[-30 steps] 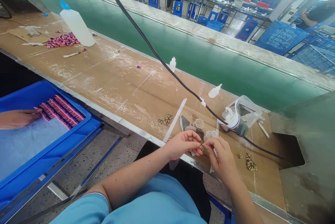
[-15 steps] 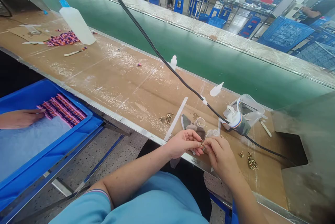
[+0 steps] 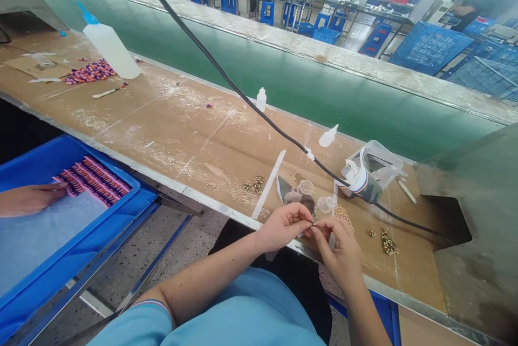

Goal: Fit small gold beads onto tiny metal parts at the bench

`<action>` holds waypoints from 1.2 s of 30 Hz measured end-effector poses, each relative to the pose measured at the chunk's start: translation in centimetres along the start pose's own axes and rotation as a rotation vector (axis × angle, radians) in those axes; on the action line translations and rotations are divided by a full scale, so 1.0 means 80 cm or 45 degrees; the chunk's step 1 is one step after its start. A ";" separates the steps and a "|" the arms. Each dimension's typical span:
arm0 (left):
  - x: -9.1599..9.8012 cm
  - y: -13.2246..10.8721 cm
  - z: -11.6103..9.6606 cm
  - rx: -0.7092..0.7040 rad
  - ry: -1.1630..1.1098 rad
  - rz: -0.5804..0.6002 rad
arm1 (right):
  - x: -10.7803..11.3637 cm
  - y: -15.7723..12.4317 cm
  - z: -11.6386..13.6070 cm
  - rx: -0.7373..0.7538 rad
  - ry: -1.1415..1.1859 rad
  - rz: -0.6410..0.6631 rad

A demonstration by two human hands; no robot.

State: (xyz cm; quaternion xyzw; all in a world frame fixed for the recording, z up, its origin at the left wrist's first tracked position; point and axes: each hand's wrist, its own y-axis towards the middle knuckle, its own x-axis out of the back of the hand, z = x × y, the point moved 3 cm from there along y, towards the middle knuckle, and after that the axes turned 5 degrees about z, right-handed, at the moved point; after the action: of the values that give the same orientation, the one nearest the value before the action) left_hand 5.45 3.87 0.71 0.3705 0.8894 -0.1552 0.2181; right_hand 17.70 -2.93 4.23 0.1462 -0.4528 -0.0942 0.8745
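Observation:
My left hand (image 3: 283, 227) and my right hand (image 3: 340, 246) meet above the table's near edge. Their fingertips pinch a tiny dark-and-gold piece (image 3: 313, 223) from both sides; its exact kind is too small to make out. By my right hand lies a heap of small tan pieces (image 3: 345, 217), partly covered by the fingers. Dark-and-gold pieces are piled further right (image 3: 389, 244), with a similar small group (image 3: 258, 184) to the left. Just beyond my hands are a clear round cup (image 3: 325, 204), another cup with a thin stick (image 3: 305, 188), and camouflage cloth (image 3: 286, 189).
A black cable (image 3: 226, 79) slants across the table to a clear plastic box (image 3: 384, 160). Small white bottles (image 3: 261, 100) stand or lie behind. At far left are a large bottle (image 3: 111, 49) and a pink-purple heap (image 3: 91, 72). A co-worker's hand (image 3: 32, 198) touches striped pieces in a blue tray (image 3: 135, 189).
The view has shifted slightly. My right hand has turned and its fingers have lifted a little, so the tan heap beside it now shows. Both hands still pinch the tiny piece.

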 end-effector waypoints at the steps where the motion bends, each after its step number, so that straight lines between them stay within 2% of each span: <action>1: 0.000 -0.001 0.002 -0.014 0.035 -0.002 | -0.002 -0.002 0.000 -0.004 -0.005 -0.014; 9: -0.001 -0.003 0.009 -0.079 0.190 0.039 | -0.004 -0.021 -0.002 0.139 -0.168 -0.163; 13: -0.001 -0.003 0.009 -0.069 0.237 0.056 | -0.006 -0.027 -0.004 0.192 -0.226 -0.187; 19: -0.004 -0.004 0.010 0.006 0.298 0.128 | -0.008 -0.032 -0.005 0.036 -0.154 -0.177; 22: -0.006 -0.004 0.009 0.048 0.350 0.138 | -0.001 -0.038 -0.015 -0.064 -0.145 -0.151; 30: -0.005 -0.005 0.010 0.117 0.358 0.128 | 0.061 -0.072 -0.096 -0.540 -0.464 -0.310; 33: -0.005 -0.005 0.009 0.108 0.354 0.127 | 0.069 -0.076 -0.103 -0.555 -0.554 -0.350; 36: -0.006 -0.005 0.008 0.093 0.356 0.141 | 0.064 -0.072 -0.097 -0.441 -0.558 -0.290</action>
State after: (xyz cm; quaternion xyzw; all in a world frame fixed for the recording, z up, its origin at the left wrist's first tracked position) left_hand 5.61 3.05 0.42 0.4448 0.8830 -0.1222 0.0869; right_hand 26.78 -8.54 1.91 0.0211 -0.5887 -0.2969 0.7516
